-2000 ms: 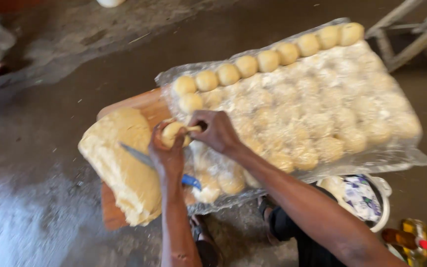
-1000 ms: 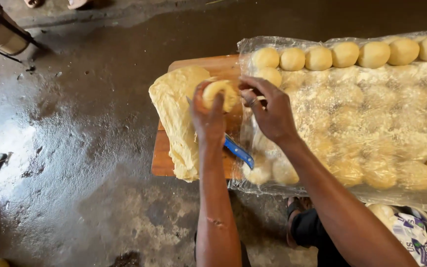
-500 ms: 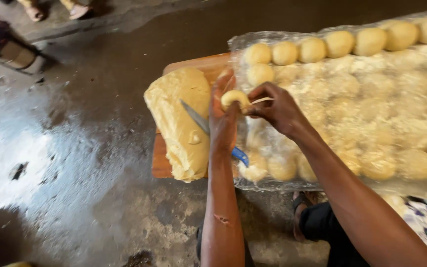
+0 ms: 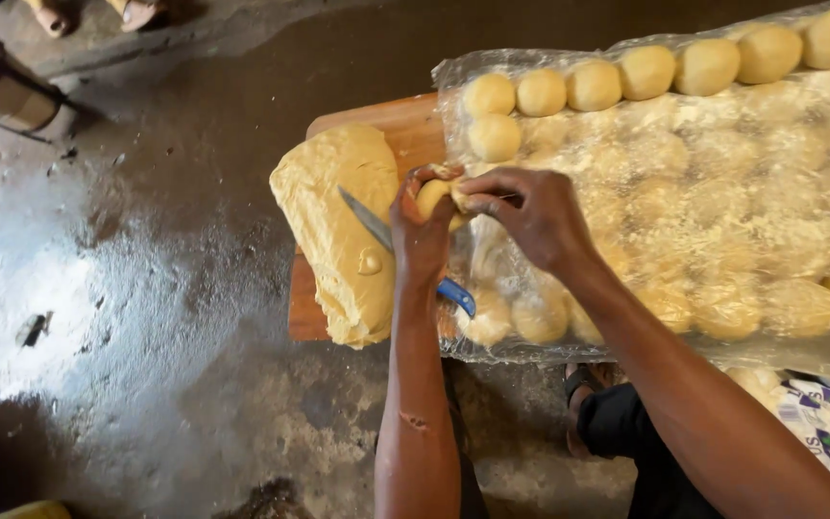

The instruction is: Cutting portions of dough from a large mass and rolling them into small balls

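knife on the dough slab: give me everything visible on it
The knife has a plain grey metal blade and a bright blue handle, plastic by its look. It lies flat and slanted, tip toward the upper left, resting on the big yellow dough slab on the wooden board. The left hand and wrist cross over its middle, hiding where blade meets handle; only the handle's end shows by the plastic sheet. Neither hand holds it. Whether the wrist touches it cannot be told.
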